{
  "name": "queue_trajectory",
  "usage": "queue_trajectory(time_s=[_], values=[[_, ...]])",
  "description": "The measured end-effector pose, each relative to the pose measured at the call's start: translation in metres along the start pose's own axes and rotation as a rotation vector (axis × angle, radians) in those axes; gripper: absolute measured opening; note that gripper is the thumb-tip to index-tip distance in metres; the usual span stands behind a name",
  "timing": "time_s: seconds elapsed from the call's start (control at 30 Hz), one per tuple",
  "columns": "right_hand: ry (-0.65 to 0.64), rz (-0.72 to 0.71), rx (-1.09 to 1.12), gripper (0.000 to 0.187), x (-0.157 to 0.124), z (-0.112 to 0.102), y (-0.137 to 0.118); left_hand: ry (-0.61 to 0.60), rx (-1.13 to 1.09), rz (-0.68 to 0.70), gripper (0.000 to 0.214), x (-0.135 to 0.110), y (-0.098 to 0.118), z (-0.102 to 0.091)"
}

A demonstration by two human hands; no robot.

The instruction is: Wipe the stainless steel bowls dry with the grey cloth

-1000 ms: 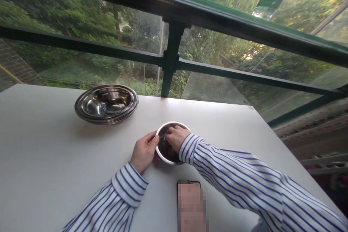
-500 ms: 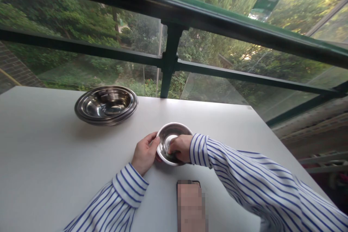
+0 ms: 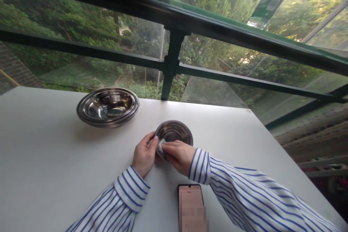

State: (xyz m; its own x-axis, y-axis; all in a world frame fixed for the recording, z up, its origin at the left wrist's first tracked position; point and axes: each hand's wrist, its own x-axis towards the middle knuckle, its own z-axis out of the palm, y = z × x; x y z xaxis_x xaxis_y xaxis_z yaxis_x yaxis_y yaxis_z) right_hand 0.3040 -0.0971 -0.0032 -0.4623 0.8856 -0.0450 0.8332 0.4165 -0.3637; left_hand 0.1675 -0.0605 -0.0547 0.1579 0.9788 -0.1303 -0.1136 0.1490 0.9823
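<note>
A small stainless steel bowl (image 3: 174,133) stands tilted on the white table (image 3: 54,145), its near rim gripped by my left hand (image 3: 144,154). My right hand (image 3: 177,157) pinches a crumpled white cloth (image 3: 162,146) against that near rim, right beside my left fingers. The cloth is mostly hidden by my fingers. Striped blue-and-white sleeves cover both forearms.
A stack of steel bowls (image 3: 108,107) sits to the far left of my hands. A smartphone (image 3: 191,208) with a blurred screen lies near the table's front. Beyond the table's far edge stand a dark green railing (image 3: 172,63) and glass panels.
My right hand has moved out of the bowl to its near rim, and the white cloth now shows there. The bowl has tilted, and more of its inside is visible.
</note>
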Motion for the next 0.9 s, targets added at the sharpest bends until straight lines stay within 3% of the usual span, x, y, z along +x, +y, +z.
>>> queue_trajectory(time_s=[0.1,0.17,0.27,0.33,0.4,0.53,0.6,0.7,0.73,0.9], values=[[-0.063,-0.001,-0.234,0.023,-0.017,-0.007,0.006,0.026,0.007,0.008,0.037,-0.001,-0.001,0.000],[-0.068,0.013,-0.275,0.022,-0.019,-0.006,0.007,0.020,0.016,0.015,0.039,-0.002,-0.001,0.001],[0.029,-0.011,-0.093,0.022,-0.010,0.008,0.000,0.013,0.035,0.027,0.038,-0.003,0.001,0.000],[0.167,-0.030,0.036,0.022,-0.005,0.017,-0.006,0.028,0.043,0.035,0.036,-0.002,0.002,-0.001],[0.194,-0.066,0.056,0.025,-0.006,0.019,-0.008,0.057,0.045,0.050,0.034,-0.002,0.003,-0.002],[0.002,-0.012,-0.216,0.027,-0.025,-0.001,0.006,0.055,0.048,0.020,0.039,-0.001,0.002,-0.001],[-0.035,0.027,-0.291,0.024,-0.030,-0.009,0.012,0.035,0.043,0.006,0.040,-0.001,0.001,0.000],[-0.008,0.043,-0.103,0.023,-0.022,-0.004,0.010,0.028,0.034,0.016,0.039,-0.002,0.001,0.000],[0.032,0.056,0.055,0.025,-0.015,0.001,0.007,0.026,0.034,0.015,0.038,-0.002,0.000,-0.001],[0.250,0.209,0.245,0.029,0.019,0.024,-0.006,-0.035,0.021,-0.038,0.042,0.000,0.002,-0.003]])
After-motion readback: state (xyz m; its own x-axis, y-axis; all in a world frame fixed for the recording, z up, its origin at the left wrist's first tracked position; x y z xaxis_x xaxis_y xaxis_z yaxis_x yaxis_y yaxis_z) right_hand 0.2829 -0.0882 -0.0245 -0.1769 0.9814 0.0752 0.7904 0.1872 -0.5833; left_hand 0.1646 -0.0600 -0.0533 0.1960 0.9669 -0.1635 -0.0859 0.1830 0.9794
